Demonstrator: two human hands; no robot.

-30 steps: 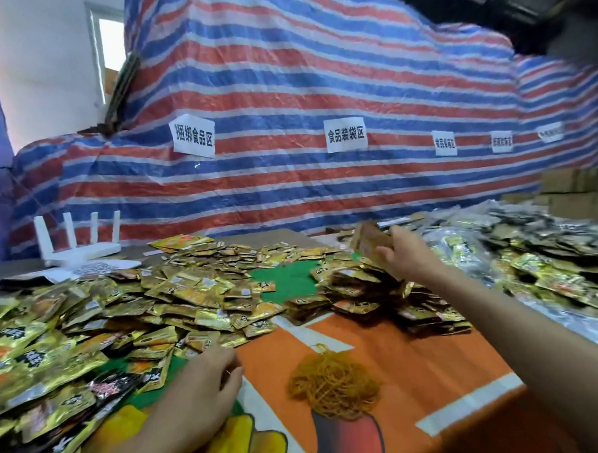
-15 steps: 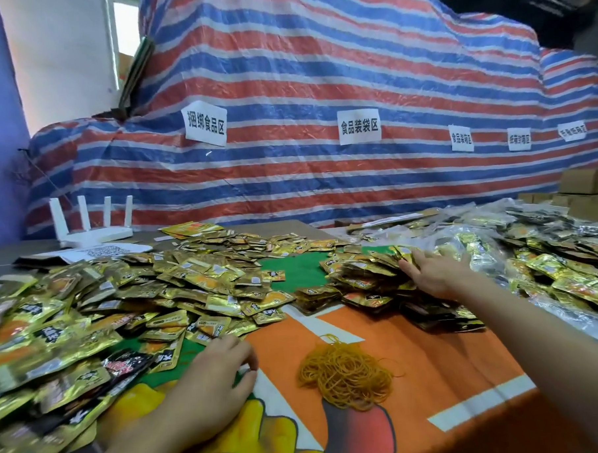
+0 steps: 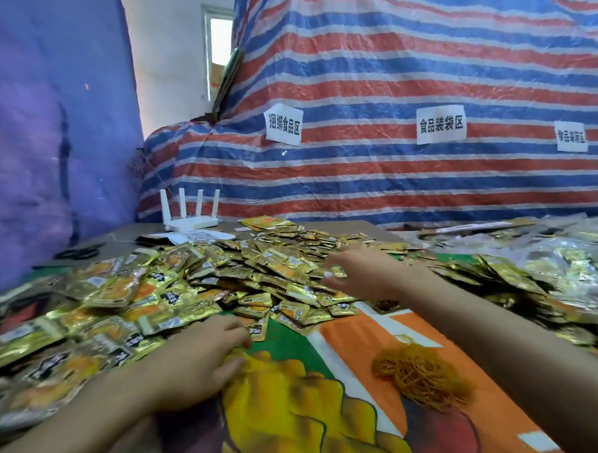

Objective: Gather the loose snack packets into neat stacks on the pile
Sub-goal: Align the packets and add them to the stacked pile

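Note:
A wide heap of loose gold and orange snack packets point(image 3: 177, 286) covers the left and middle of the table. A second, darker heap of packets point(image 3: 498, 272) lies to the right. My left hand point(image 3: 200, 360) rests palm down at the near edge of the big heap, fingers loosely apart, fingertips touching the front packets. My right hand point(image 3: 364, 271) reaches across onto the big heap's right side, fingers spread over the packets; I see nothing gripped in it.
A clump of orange rubber bands point(image 3: 424, 378) lies on the colourful tablecloth point(image 3: 333, 423) beside my right forearm. A white router point(image 3: 191, 214) and black scissors point(image 3: 83, 251) sit at the back left. Clear bags of packets point(image 3: 572, 248) fill the right. A striped tarp point(image 3: 386, 68) walls the back.
My right hand held a stack of packets, laid it on the right heap, then swung left onto the big heap. The camera turned left. My left hand stayed put.

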